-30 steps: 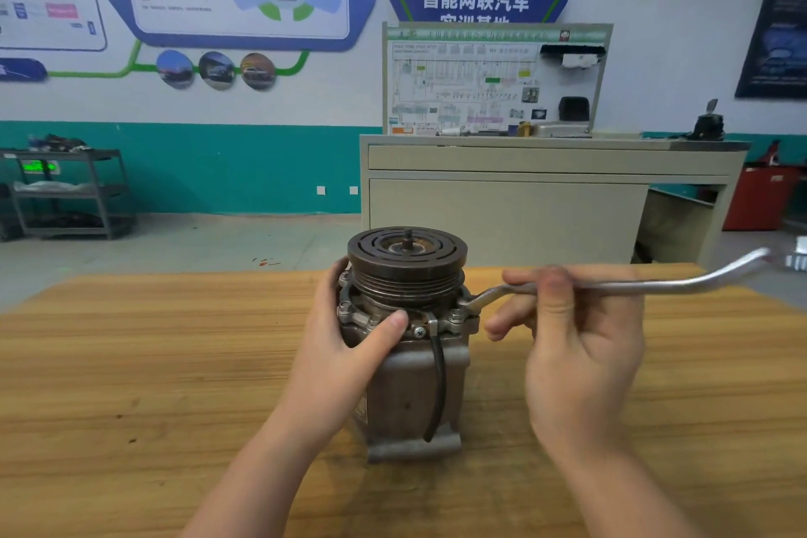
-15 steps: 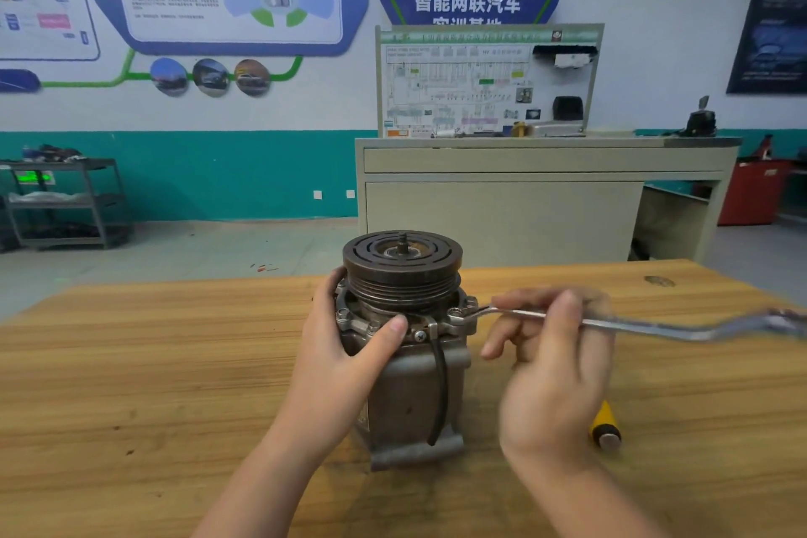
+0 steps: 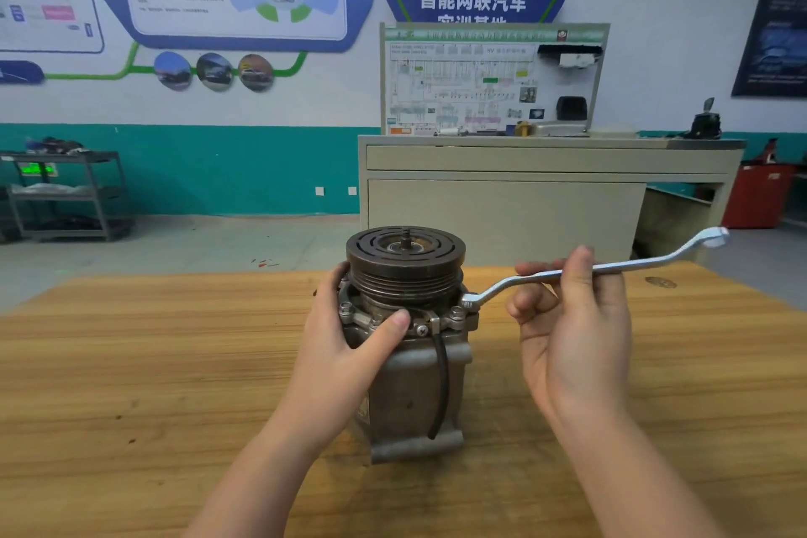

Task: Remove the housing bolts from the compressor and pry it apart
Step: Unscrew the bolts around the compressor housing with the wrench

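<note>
The grey metal compressor (image 3: pixel 415 384) stands upright on the wooden table (image 3: pixel 131 363), its dark grooved pulley (image 3: pixel 405 262) on top. My left hand (image 3: pixel 349 341) wraps around the housing's left side, thumb lying across the front flange. Housing bolts (image 3: pixel 456 312) sit in the flange ears below the pulley. My right hand (image 3: pixel 567 328) grips the shank of a silver ring wrench (image 3: pixel 633 264). The wrench's near ring end rests on the bolt at the flange's right side, and its far end points up and to the right. A black cable (image 3: pixel 443 380) runs down the compressor's front.
A beige counter (image 3: pixel 524 197) with a wiring display board stands behind the table. A red bin (image 3: pixel 757 197) sits at the far right and a metal shelf cart (image 3: pixel 65 192) at the far left. Bare tabletop surrounds the compressor.
The wrench handle swung toward me half a second ago, then back away and upward to the right. The yellow-handled tool seen then under my right hand is now hidden. My left hand stayed put.
</note>
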Demonstrator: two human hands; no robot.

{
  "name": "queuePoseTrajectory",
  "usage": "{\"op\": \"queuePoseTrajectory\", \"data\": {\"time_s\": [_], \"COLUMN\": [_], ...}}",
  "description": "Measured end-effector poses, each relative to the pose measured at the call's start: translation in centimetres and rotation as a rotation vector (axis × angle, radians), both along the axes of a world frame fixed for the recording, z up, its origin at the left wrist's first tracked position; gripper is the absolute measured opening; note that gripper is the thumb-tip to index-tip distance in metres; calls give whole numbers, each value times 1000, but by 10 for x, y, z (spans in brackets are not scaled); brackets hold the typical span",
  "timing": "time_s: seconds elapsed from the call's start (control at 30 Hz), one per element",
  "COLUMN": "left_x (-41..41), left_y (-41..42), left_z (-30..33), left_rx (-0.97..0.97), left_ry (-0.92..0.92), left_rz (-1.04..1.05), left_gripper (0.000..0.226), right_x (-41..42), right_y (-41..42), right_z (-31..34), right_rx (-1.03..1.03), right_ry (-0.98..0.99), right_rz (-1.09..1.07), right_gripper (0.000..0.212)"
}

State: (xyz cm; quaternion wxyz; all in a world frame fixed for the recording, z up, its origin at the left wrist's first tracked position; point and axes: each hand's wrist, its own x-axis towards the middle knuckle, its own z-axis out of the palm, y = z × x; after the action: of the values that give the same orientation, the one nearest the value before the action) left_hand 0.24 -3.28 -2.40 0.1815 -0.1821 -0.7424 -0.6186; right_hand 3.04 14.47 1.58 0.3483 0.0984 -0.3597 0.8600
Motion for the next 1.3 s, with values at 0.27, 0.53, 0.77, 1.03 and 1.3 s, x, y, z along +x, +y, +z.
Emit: {"op": "queuePoseTrajectory", "data": {"time_s": [0.27,0.53,0.77,1.03,1.3], "left_x": [-1,0,1,1,0], "left_y": [1,0,0,0,2], "left_z": [0,-1,1,0,-1], "left_rx": [6,12,15,12,30], "left_ry": [16,12,-17,-15,6], "left_rz": [-3,-9,-2,1,-4], "left_gripper": [79,80,62,71,74], "right_x": [11,7,-18,-1,12], "right_y": [-11,-27,8,3,-11], "right_z": [-20,-41,2,3,-15], "right_rx": [772,768,-136,46,665], "right_ry": [468,464,-228,17,367], "right_rz": [-431,-622,320,-35,-442], "right_gripper": [4,18,24,19,12]}}
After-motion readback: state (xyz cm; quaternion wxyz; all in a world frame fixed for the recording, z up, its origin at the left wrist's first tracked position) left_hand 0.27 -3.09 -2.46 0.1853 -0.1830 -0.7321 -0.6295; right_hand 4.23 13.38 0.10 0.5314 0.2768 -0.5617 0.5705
